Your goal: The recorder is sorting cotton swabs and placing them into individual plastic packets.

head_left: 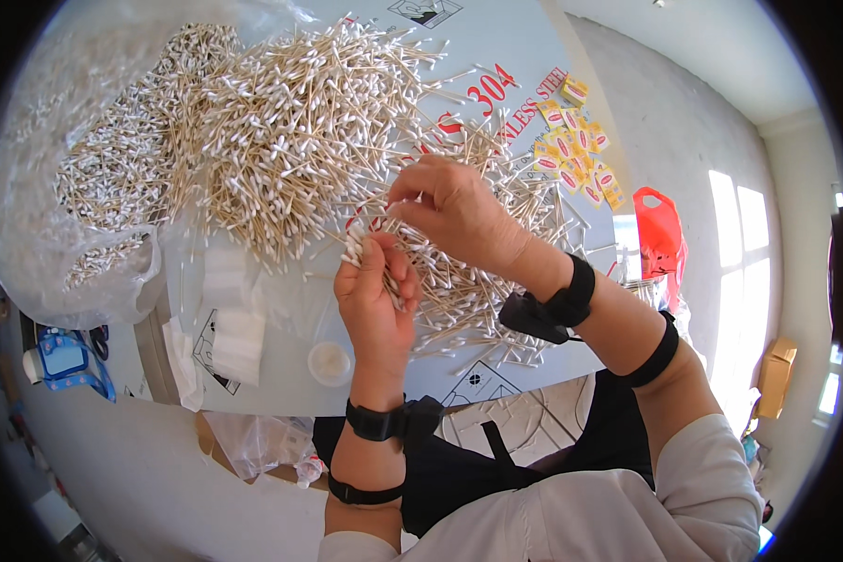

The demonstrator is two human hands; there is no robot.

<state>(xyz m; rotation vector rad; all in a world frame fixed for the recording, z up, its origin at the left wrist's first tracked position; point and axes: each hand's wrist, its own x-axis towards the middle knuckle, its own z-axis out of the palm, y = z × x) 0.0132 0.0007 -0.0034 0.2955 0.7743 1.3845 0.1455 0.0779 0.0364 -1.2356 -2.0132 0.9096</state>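
My left hand (377, 286) is closed around a small bundle of cotton swabs (354, 247), their white tips poking up past the thumb. Just above it, my right hand (464, 211) is pinched, fingers bent inward, with a white swab tip showing by the fingers. Loose swabs (482, 290) lie spread under and beside both hands. Beyond my left hand rises a large heap of cotton swabs (295, 122) with wooden sticks and white ends.
A clear plastic bag (42, 225) with more swabs lies at left. Nearer are white folded sheets (237, 342) and a small round container (329, 362). Yellow packets (576, 150) lie at the table's right edge, near a red bag (658, 229). A blue strap (70, 361) is at far left.
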